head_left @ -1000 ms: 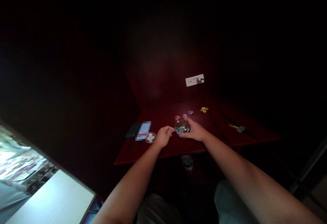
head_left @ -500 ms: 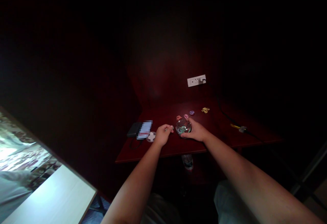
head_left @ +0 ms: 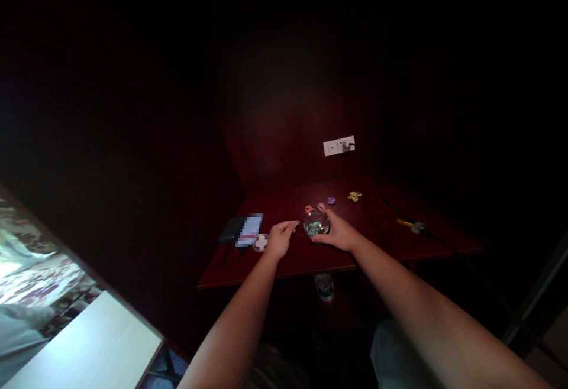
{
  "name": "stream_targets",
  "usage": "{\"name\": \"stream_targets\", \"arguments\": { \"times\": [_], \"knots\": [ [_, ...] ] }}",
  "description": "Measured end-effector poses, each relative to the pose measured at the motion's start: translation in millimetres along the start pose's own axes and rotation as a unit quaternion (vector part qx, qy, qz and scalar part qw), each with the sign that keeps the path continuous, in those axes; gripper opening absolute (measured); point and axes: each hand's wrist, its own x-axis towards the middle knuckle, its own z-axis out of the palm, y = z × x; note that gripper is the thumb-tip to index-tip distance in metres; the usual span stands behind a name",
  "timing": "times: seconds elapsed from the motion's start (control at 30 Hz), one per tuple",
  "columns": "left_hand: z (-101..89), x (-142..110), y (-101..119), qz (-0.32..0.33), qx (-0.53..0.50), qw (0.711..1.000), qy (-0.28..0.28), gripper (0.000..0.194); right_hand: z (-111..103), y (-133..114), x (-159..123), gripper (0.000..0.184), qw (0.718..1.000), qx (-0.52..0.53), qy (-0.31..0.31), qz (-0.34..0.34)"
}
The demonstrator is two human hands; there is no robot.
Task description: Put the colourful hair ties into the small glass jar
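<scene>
green bands in clear jar, right hand holding it, bottle label (illegible)

The table is deep red, darkening toward black at its right. Four bundles of bands across its far part differ in hue: orange, pink, purple and yellow. The clear jar shows mostly green bands through its wall, and a pale green piece shows in the left grip. The round lid bears a white cross. Farther left, the phone is pale blue with a reddish stripe, beside a black box. The socket panel is white; the far-left cloth is pale with dark blotches.
</scene>
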Motion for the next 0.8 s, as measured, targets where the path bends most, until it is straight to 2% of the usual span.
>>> {"name": "stream_targets", "arguments": {
  "times": [0.27, 0.5, 0.57, 0.8],
  "knots": [
    [1.4, -2, 2, 0.026, -0.02, 0.999, -0.012, 0.03, -2, -1, 0, 0.078, 1.0, -0.017, -0.001, -0.007],
    [2.8, -1, 4, -0.004, -0.05, 0.998, 0.033, 0.032, 0, 5, 1, 0.075, 1.0, -0.014, 0.005, -0.008],
    [3.0, 1, 9, -0.002, -0.059, 0.998, 0.026, 0.032, 1, 8, 2, 0.076, 1.0, -0.009, 0.002, -0.016],
    [11.7, 12, 38, 0.063, -0.042, 0.997, 0.011, 0.031, 2, 15, 2, 0.082, 1.0, -0.003, 0.005, -0.014]
  ]
}}
